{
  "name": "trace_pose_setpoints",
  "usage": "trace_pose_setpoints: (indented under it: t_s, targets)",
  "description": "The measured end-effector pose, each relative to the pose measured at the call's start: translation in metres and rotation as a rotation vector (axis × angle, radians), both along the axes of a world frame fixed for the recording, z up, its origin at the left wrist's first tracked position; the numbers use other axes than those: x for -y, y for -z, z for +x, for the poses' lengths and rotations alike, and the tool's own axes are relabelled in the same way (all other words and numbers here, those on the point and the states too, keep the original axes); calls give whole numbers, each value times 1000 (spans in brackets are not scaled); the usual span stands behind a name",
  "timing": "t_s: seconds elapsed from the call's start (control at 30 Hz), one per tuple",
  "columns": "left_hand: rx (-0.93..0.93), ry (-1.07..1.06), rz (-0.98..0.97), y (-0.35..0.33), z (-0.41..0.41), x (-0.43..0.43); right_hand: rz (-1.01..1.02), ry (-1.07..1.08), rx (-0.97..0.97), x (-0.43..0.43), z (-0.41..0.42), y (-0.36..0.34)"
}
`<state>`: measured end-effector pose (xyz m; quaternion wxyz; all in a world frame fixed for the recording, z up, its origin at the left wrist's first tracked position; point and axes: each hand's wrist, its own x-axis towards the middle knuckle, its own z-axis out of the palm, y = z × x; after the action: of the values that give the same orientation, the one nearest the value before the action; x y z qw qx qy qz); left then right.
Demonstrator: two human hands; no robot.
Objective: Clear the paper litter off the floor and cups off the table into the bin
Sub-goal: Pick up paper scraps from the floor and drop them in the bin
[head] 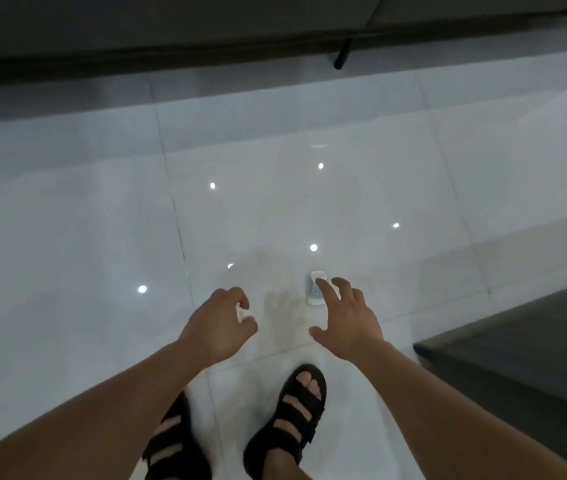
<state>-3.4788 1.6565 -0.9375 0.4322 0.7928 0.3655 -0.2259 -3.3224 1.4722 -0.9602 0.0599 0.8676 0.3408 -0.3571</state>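
A small white paper cup with a blue pattern lies on its side on the glossy white tile floor. My right hand hovers over it with fingers spread, the index fingertip at the cup's upper side. My left hand is curled around a small white piece of paper litter, only a bit of which shows between the fingers. Neither the bin nor the table's cups are in view.
A dark sofa on thin black legs runs along the far edge. A dark low table corner juts in at the right. My feet in black sandals stand on the tiles below my hands.
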Motion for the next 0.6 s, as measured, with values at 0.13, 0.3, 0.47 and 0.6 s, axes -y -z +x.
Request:
trace_pose_setpoints:
  t_s: [0.13,0.3,0.47,0.6]
  targets:
    - [43,104,46,69,31,-13,-61,-30,35,-10,20,77]
    - [63,201,61,143,51,-25,-123,-63,45,-7,24,161]
    - [113,192,20,169,63,-23,-20,18,60,4,21,188]
    - [163,276,116,135,75,-12,41,61,62,4,17,142]
